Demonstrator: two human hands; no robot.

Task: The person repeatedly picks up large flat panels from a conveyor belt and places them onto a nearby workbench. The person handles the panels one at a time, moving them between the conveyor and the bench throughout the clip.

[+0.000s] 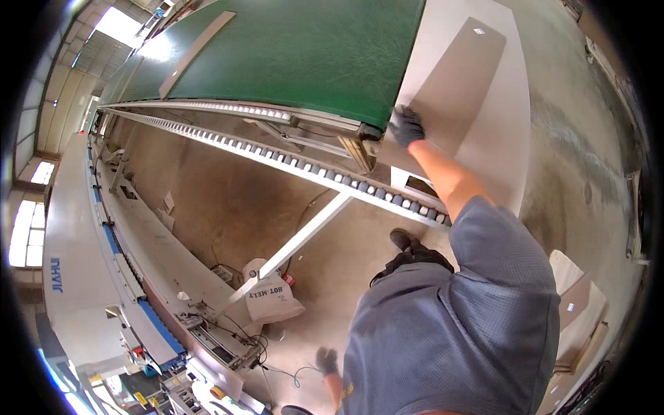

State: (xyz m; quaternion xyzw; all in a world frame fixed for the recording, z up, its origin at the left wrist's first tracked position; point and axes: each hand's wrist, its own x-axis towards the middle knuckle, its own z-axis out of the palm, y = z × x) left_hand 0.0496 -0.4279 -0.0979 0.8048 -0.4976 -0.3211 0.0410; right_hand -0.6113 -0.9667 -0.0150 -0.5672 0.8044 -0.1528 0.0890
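Here the right hand, gloved in dark grey, lies flat with fingers spread on the near end of a pale beige panel, which rests on top of a stack of larger white boards just past the end of the green conveyor belt; the hand presses on it rather than clamps it. The left hand, also gloved, hangs low by the person's side above the concrete floor, touching nothing; whether its fingers are curled shut I cannot tell. As a judgement, the panel looks already off the belt and landed on the stack, with squaring it up left to do, and one more narrow panel lies on the belt farther up, not yet reached. Counting: two gloved hands, one beige panel under the right one, one panel on the belt, one roller track running beside the belt, one white sack on the floor, and several offcut boards stacked at the lower right
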